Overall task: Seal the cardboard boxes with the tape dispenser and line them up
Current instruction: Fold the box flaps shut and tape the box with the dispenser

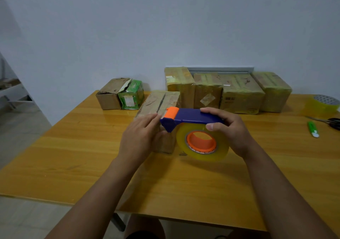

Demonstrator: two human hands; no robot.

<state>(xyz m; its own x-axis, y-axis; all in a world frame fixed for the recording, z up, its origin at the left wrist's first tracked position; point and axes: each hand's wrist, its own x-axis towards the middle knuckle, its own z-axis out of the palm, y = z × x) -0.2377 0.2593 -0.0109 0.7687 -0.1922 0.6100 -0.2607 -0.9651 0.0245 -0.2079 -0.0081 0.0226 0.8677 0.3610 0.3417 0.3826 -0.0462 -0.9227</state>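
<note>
Bare forearms, no sleeves, hands ungloved.

Head-worn view, down over table

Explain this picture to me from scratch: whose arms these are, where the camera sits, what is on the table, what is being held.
There is no machine: a person wears a camera on the head, looking down at their own arms. The right hand has its grip on a blue and orange tape dispenser. The left hand touches the cardboard box in front. On the wooden table, four taped boxes stand in a row by the wall, two more boxes sit to the left, and a spare tape roll, scissors and a green pen-like object lie to the right.
</note>
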